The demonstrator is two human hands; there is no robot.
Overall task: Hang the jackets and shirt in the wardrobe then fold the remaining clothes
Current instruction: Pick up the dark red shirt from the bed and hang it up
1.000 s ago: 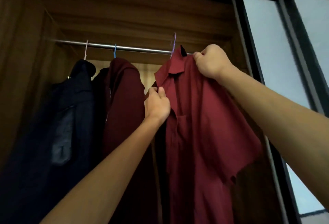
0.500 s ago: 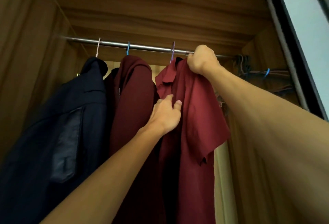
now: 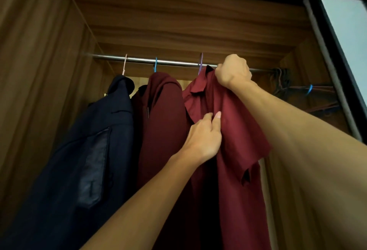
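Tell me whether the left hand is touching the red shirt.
Touching. The head view shows the left hand with its thumb and fingers pinching the front of the red shirt, with no gap between them.

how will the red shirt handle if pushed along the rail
Probably floppy: the red shirt bunches where the right hand grips its shoulder. Likely light: its fabric hangs in thin loose folds. It should slide or swing easily, hanging by a thin purple hook on the metal rail.
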